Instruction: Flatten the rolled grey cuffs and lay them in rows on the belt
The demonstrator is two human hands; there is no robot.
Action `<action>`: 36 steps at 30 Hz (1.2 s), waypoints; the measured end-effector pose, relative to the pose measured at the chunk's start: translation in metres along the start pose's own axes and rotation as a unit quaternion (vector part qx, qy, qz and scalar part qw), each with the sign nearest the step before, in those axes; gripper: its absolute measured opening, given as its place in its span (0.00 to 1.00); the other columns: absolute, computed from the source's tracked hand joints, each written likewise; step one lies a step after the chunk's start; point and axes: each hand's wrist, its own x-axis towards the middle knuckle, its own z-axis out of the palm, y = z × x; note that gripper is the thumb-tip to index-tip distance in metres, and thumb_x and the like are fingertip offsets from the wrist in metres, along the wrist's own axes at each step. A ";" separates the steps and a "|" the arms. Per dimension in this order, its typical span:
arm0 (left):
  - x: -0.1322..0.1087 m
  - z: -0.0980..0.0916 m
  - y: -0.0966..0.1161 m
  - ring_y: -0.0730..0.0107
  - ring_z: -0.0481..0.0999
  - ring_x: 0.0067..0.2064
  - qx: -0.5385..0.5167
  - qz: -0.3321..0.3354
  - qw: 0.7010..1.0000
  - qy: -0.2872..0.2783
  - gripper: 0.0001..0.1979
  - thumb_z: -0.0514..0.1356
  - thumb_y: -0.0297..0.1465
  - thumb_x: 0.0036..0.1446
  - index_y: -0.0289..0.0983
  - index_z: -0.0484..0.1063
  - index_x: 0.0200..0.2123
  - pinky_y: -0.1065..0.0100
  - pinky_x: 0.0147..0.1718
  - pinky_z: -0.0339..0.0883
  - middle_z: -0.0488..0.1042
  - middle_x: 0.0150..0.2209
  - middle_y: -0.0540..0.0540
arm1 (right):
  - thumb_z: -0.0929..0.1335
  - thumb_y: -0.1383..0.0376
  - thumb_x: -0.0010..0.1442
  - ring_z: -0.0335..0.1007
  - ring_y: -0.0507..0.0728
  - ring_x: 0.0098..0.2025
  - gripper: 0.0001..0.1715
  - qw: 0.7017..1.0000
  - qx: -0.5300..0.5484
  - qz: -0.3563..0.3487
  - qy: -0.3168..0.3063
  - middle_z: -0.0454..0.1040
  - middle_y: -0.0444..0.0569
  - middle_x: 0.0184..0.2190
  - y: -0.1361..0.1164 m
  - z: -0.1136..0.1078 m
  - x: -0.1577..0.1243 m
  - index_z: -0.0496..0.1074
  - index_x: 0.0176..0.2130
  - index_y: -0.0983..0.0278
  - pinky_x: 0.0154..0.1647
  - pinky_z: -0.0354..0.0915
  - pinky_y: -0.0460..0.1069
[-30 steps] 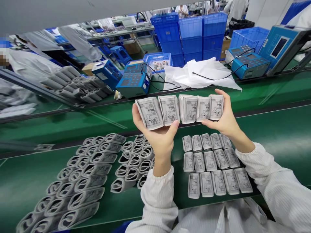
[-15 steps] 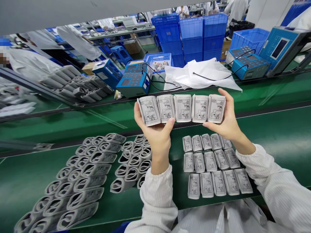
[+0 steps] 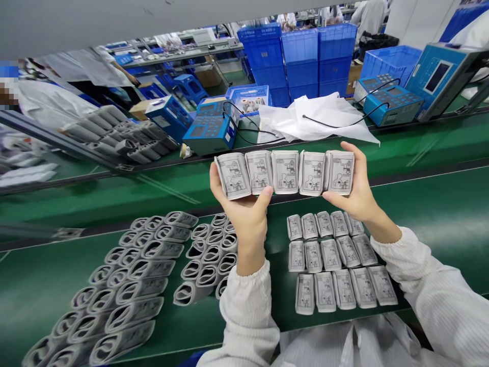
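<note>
The left grip (image 3: 244, 214) and the right grip (image 3: 353, 196) jointly hold a row of five folded cuffs (image 3: 286, 172). The row spans the gap between the grips, with its printed faces turned up toward the camera. Each face carries a line drawing of a seated figure and a hand.

**Left grip:** Palm up and partly closed. It supports the left end of the row from beneath, with the thumb against the lower edge.

**Right grip:** Partly closed. It clasps the right end of the row, with the fingers behind the last cuff and the thumb at its lower edge.

Both grips are above a green desk (image 3: 439, 204), and neither touches it.

**Below the right grip:** A block of fifteen flat folded cuffs (image 3: 328, 260) lies on the desk in three rows of five.

**Below and left of the left grip:** Grey rolled cuffs (image 3: 126, 290) lie on the desk in slanted rows, with their open ends showing.

**Beyond both grips:** A second green belt (image 3: 420, 145) runs across the view. Past it are a blue tester (image 3: 208, 130), a second blue tester (image 3: 393, 104), and a white plastic sheet (image 3: 317, 114). Stacked blue crates (image 3: 317, 56) stand behind them.

White ribbed sleeves (image 3: 248, 311) cover both forearms.
</note>
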 end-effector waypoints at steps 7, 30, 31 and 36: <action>0.000 0.002 0.002 0.43 0.54 0.86 -0.007 0.007 1.000 0.013 0.61 0.81 0.52 0.56 0.60 0.49 0.82 0.40 0.81 0.61 0.49 0.86 0.42 | 0.80 0.34 0.58 0.72 0.72 0.68 0.65 1.000 -0.011 -0.004 0.011 0.68 0.57 0.67 0.000 0.002 -0.001 0.49 0.77 0.47 0.73 0.72 0.74; 0.000 -0.005 -0.007 0.46 0.73 0.76 0.045 -0.054 0.997 0.021 0.49 0.73 0.57 0.66 0.54 0.53 0.80 0.53 0.69 0.78 0.61 0.81 0.38 | 0.78 0.40 0.66 0.74 0.69 0.64 0.54 0.999 0.015 0.030 0.006 0.68 0.54 0.67 0.009 -0.002 0.002 0.54 0.77 0.47 0.71 0.75 0.70; 0.001 -0.008 -0.008 0.49 0.78 0.72 0.048 -0.071 0.996 0.021 0.44 0.70 0.57 0.68 0.52 0.57 0.77 0.56 0.64 0.80 0.66 0.77 0.38 | 0.77 0.41 0.67 0.75 0.68 0.61 0.48 0.999 0.014 0.039 0.009 0.71 0.53 0.64 0.013 -0.008 0.003 0.58 0.75 0.48 0.68 0.76 0.68; 0.006 -0.020 -0.010 0.57 0.87 0.50 0.095 -0.169 0.967 -0.168 0.43 0.76 0.43 0.63 0.47 0.61 0.74 0.60 0.50 0.82 0.82 0.54 0.43 | 0.81 0.51 0.63 0.77 0.65 0.56 0.35 0.996 -0.051 0.071 0.013 0.74 0.51 0.61 0.050 -0.047 -0.010 0.71 0.63 0.52 0.55 0.79 0.59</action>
